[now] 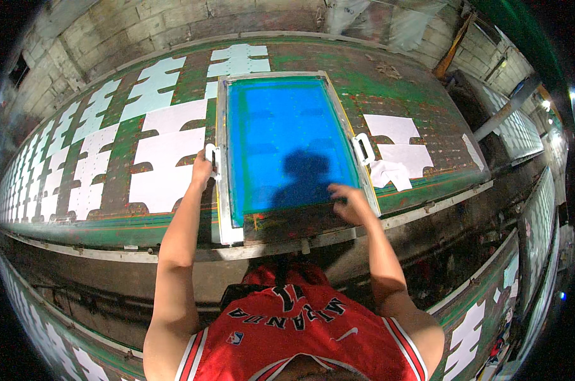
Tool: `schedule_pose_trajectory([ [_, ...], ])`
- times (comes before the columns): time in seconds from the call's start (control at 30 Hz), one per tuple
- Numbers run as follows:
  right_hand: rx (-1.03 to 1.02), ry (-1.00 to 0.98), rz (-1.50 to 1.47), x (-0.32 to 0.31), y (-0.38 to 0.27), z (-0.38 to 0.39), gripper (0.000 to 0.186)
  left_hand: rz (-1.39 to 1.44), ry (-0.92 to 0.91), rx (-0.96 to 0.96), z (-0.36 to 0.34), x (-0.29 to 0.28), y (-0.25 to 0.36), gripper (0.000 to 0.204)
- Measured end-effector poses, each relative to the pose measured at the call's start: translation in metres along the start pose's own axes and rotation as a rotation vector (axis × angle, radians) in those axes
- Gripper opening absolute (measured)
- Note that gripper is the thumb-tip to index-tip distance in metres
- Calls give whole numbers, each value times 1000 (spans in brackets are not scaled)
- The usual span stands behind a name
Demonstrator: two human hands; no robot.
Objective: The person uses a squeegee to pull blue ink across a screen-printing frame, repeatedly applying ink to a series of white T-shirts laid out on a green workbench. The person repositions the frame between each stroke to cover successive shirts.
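A screen-printing frame (222, 127) with a blue mesh (281, 127) lies on the long green-and-brown table. White handles stand on its two sides. My left hand (202, 167) is closed on the left handle (215, 157). Over the lower right of the mesh, my right hand (351, 203) has its fingers partly bent and apart, with nothing visible in it. The right handle (363, 150) is above it, untouched. My shadow falls on the mesh. Flat white fabric pieces (167, 152) lie left of the frame, and another white piece (405, 155) lies to its right.
A rumpled white cloth (390, 174) lies beside the frame's right edge. Pale blue pieces (154, 82) are laid along the table's far side. Behind the table rises a block wall (129, 32). More tables with white pieces (468, 336) stand behind me and at far right.
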State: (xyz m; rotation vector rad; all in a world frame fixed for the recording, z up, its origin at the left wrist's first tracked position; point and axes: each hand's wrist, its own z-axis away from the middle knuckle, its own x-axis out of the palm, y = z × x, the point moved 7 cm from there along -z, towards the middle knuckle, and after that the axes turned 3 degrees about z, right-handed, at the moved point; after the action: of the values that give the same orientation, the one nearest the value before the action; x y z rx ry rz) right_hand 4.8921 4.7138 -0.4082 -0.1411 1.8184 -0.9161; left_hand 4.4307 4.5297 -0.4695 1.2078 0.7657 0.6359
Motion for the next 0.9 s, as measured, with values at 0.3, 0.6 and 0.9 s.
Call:
schedule_pose_trajectory([
  [0.3,577,382,141,-84,163,-46,52,71,67,-31,-13,6,-11,36],
  [0.6,617,377,-134,-54,254,-86,61,6,238,-61,-24,7,-27,19],
  [0.9,588,344,-264,-48,285,-91,54,-419,436,64,-35,-8,-17,28],
])
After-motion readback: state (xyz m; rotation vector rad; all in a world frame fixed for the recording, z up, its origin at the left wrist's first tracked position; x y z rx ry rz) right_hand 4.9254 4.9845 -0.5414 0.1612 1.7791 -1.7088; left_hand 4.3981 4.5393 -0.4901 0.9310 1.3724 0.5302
